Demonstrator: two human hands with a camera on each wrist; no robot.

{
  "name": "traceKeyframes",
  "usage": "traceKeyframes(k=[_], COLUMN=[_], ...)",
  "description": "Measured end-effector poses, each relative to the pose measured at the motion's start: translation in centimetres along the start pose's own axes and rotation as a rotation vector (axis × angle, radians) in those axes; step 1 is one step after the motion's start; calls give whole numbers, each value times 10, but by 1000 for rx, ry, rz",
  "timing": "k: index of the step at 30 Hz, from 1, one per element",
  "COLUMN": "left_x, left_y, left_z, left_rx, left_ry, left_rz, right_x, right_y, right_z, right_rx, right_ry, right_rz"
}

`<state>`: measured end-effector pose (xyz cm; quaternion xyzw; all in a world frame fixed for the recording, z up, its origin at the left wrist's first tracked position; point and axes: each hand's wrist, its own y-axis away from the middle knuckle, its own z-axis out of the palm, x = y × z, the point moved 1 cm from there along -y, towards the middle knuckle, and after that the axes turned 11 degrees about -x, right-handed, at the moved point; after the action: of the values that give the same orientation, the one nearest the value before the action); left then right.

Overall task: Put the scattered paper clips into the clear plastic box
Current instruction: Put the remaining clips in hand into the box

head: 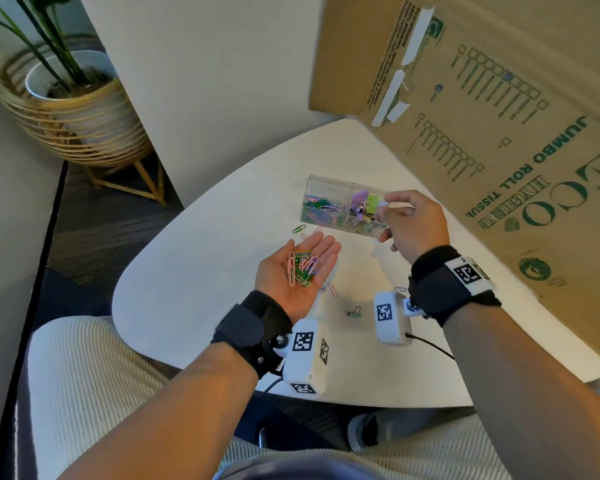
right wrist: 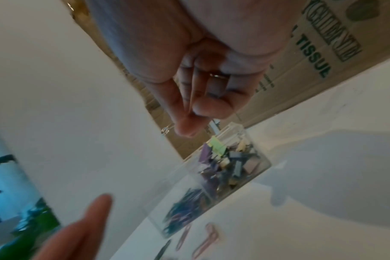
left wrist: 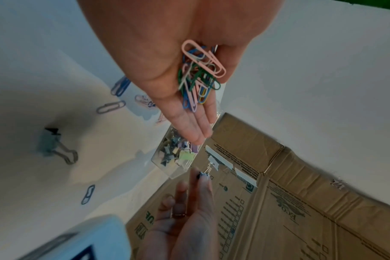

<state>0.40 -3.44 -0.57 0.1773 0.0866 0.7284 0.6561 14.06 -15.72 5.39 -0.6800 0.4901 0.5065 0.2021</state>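
Observation:
My left hand is held palm up over the white table, fingers straight, with a pile of coloured paper clips lying on the palm. The clear plastic box stands just beyond. Its left compartment holds paper clips and its right one holds binder clips. Above the right compartment, my right hand pinches a small binder clip between thumb and forefinger. Loose paper clips lie on the table: a green one, pink ones and a blue one.
A big cardboard box lies along the table's right side, right behind the clear box. A green binder clip sits on the table between my wrists. A potted plant stands on the floor at the left.

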Motion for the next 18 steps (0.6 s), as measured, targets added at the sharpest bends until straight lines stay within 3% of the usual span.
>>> traceKeyframes(k=[5, 9, 14, 18], left_x=[1, 2, 4, 1], left_y=[0, -1, -1, -5], left_z=[3, 6, 8, 8], left_rx=[-8, -17, -8, 11], left_ry=[-7, -22, -32, -60], left_rz=[2, 1, 1, 20], right_x=[-9, -2, -8, -16], right_y=[-28, -38, -7, 28], right_z=[-9, -8, 5, 27], right_rx=[83, 4, 12, -251], right_ry=[-1, 297, 261, 217], right_rz=[-15, 31, -143, -214])
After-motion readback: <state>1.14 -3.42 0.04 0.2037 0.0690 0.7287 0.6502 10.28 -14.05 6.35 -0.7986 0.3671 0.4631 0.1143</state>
